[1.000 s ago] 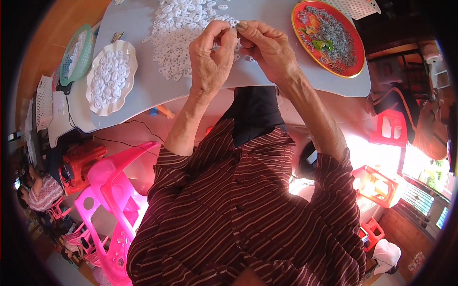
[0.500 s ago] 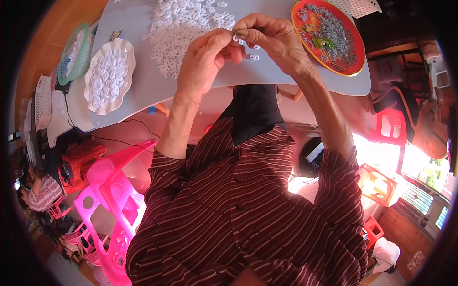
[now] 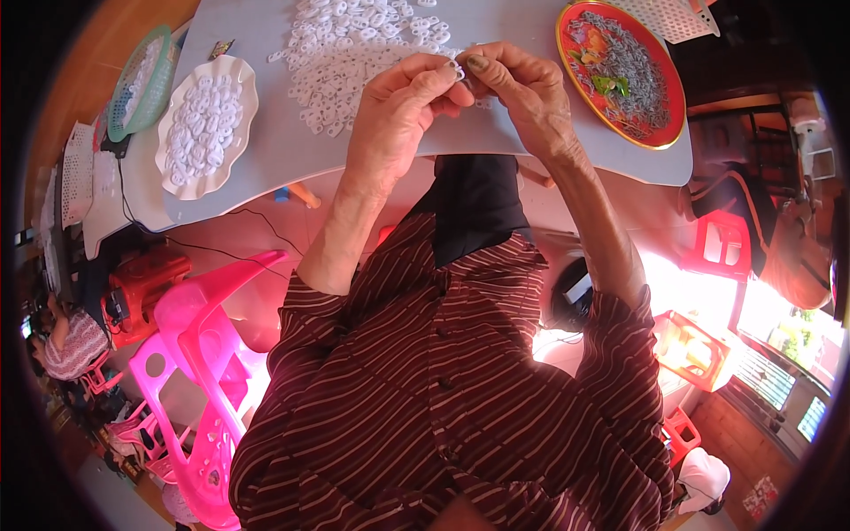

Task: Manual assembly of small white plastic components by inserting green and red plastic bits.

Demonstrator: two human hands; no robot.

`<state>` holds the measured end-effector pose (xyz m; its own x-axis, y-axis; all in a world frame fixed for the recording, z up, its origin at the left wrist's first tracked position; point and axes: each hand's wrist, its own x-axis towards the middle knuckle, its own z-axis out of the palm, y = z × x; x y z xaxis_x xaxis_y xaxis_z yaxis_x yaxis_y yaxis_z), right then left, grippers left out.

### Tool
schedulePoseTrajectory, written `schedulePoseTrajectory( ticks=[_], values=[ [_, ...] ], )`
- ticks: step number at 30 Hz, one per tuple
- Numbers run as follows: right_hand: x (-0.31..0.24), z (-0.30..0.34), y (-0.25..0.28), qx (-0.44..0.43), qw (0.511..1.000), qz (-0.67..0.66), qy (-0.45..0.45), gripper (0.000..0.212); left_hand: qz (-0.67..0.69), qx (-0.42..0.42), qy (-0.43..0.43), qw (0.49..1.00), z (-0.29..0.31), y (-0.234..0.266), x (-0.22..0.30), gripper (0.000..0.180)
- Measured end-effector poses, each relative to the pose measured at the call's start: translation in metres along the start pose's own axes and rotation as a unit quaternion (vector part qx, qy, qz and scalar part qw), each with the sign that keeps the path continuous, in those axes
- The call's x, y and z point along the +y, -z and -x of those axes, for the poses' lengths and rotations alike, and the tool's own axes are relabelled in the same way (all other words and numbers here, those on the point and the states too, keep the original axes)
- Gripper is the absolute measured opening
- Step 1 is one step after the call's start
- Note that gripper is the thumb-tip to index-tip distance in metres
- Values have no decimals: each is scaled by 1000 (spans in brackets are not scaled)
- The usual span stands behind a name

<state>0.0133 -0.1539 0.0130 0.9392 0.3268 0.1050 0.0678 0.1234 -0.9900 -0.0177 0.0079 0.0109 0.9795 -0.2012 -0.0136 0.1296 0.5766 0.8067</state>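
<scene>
My left hand (image 3: pixel 403 111) and my right hand (image 3: pixel 522 88) meet above the grey table (image 3: pixel 266 150), fingertips pinched together on a small white plastic piece (image 3: pixel 458 67). Just beyond them lies a loose pile of several similar white pieces (image 3: pixel 350 53). A white scalloped plate (image 3: pixel 205 124) heaped with the same pieces sits to the left. At the right stands a red round tray (image 3: pixel 620 71) holding thin grey metal parts.
A green mesh basket (image 3: pixel 140 80) rests at the table's far left, a white mesh basket (image 3: pixel 677 18) at the top right. Pink plastic chairs (image 3: pixel 199 372) stand at lower left, red stools (image 3: pixel 722 248) at the right. A cable (image 3: pixel 266 226) runs under the table.
Both hands have stayed pinched together over the pile, shifting slightly toward me and to the right while the fingers work the small white piece.
</scene>
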Motion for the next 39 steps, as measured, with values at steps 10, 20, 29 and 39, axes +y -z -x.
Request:
schedulePoseTrajectory(
  ticks=[10, 20, 29, 39],
  values=[
    [-12, -10, -4, 9, 985, 170, 37, 15, -286, 15, -106, 952, 2, 8, -6, 12],
    [10, -109, 22, -59, 869, 447, 205, 18, -285, 61, -111, 950, 11, 6, -11, 9],
    [-1, -100, 37, -45, 857, 482, 178, 15, -249, 77, -147, 954, 5, 8, -12, 7],
    [-66, -47, 128, -48, 920, 313, 231, 15, -304, 53, -175, 935, 8, 11, -18, 5]
  ],
)
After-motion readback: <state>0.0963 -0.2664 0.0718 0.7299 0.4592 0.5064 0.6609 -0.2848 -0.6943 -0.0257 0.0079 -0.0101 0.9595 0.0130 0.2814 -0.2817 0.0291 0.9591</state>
